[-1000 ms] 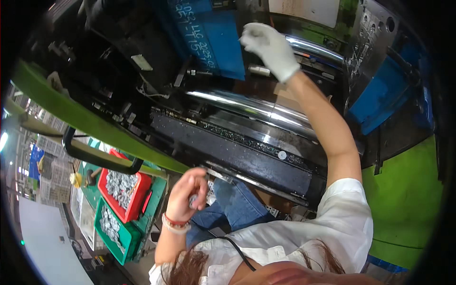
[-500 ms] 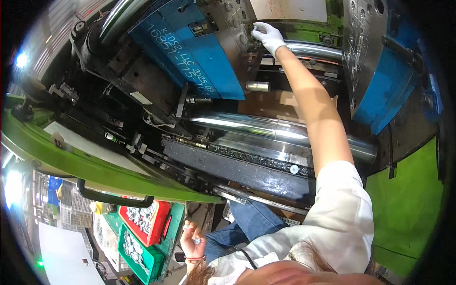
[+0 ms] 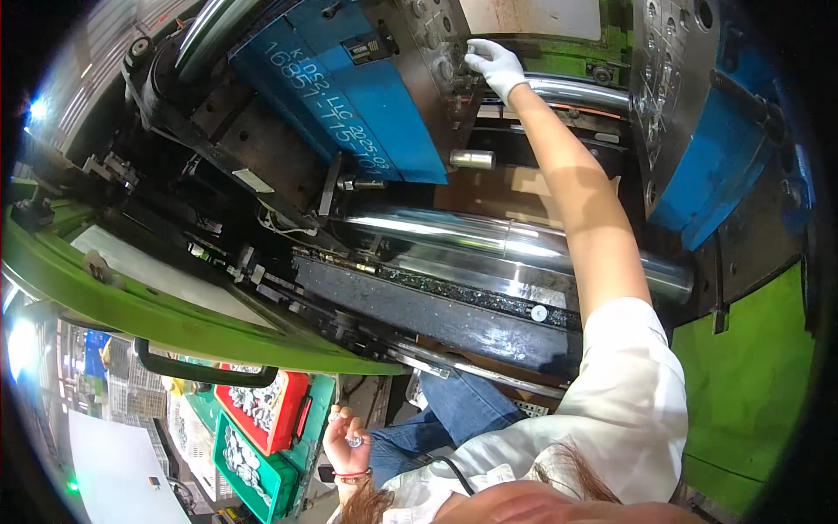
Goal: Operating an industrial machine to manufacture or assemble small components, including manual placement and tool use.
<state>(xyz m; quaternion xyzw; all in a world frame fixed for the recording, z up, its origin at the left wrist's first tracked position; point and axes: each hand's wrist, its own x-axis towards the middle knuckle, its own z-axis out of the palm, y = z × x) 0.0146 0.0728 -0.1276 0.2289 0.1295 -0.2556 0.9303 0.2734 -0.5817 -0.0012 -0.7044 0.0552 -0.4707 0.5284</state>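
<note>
Pinched in the bare left hand [image 3: 346,441], low beside the red tray [image 3: 266,409], are small metal parts [image 3: 353,442]. Farther off, the gloved right hand [image 3: 494,65] presses on the mold face [image 3: 436,61]; its grasp cannot be told. Overreaching risks dropped parts. Since earlier, the reach looks deeper.

We wear a white short-sleeved shirt [image 3: 628,410], blue jeans [image 3: 454,415], a white glove on the right hand [image 3: 494,63], and a red wristband [image 3: 351,474] at the bare left hand [image 3: 346,439].
</note>
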